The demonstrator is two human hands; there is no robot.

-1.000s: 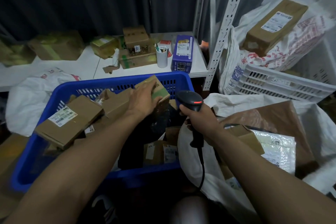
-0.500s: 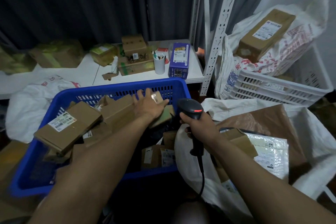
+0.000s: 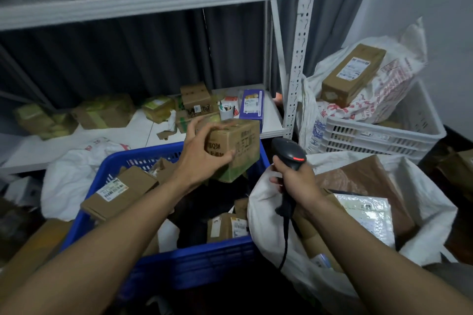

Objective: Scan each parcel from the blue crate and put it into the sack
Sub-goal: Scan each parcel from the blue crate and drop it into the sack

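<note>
Nearest, across the middle: a blue crate (image 3: 184, 266) with loose brown parcels inside, a long labelled parcel (image 3: 120, 192) propped at its left side and a small labelled parcel (image 3: 227, 227) by the near rim. Touching the crate's right side: the open white sack (image 3: 266, 202), with a silver bubble mailer (image 3: 366, 215) and a brown paper parcel (image 3: 358, 176) in its mouth. Above the sack's left edge: the right hand (image 3: 299, 183), fingers wrapped tight round the handle of a black scanner (image 3: 289, 153), red light showing on its head, cable hanging down toward the near side. Just left of the scanner, raised above the crate's far right corner: a printed cardboard box (image 3: 240, 146), gripped at its left end by the left hand (image 3: 202, 158), fingers curled over the top and thumb pressed on the near face. Farther right: a white crate (image 3: 378, 133) carrying a printed bag (image 3: 389, 89) and a long labelled box (image 3: 353, 74). Farthest, on the low shelf (image 3: 122, 138): taped boxes, a white cup (image 3: 226, 113) and a purple box (image 3: 252, 105)
</note>
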